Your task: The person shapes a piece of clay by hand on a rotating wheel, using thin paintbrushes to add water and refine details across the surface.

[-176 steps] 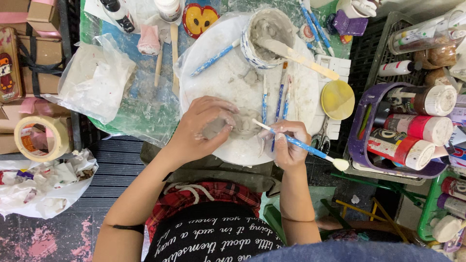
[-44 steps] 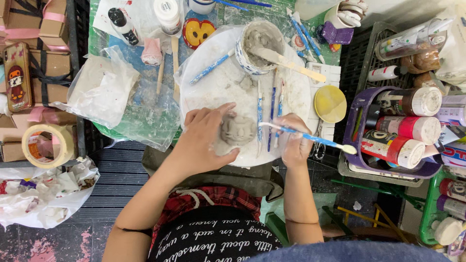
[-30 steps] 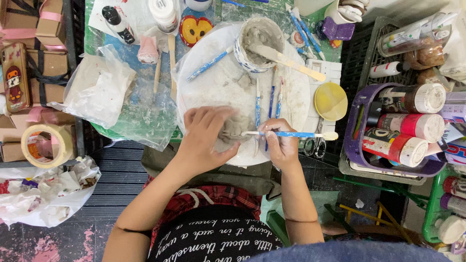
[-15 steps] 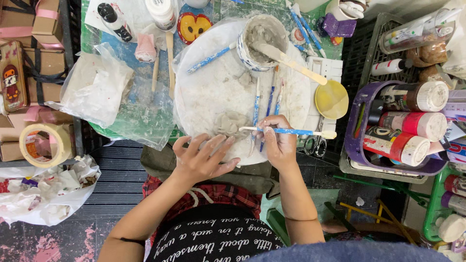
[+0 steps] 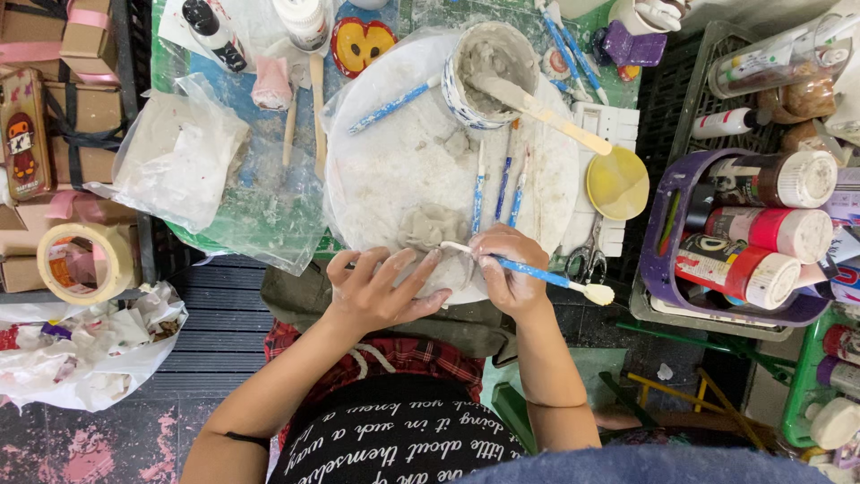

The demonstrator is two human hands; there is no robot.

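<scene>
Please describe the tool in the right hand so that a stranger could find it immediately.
Start at the round white clay-smeared board. At its near edge the right hand grips a thin blue-handled modelling tool with a cream rounded end pointing right. Unlike the similar blue tools lying loose on the board, only this one is held.

Only one view: your head cam, worn high, looked nearly straight down over your lap and forearms. Your torso filled the bottom edge; the work surface ran toward the top, so the cam faced fwd and down. It sat close enough that your left hand [image 5: 381,291] and right hand [image 5: 506,273] took the centre, near the round white board [image 5: 394,170]. Floor showed at left, storage crates at right. No 2nd view, so no shared area.
</scene>
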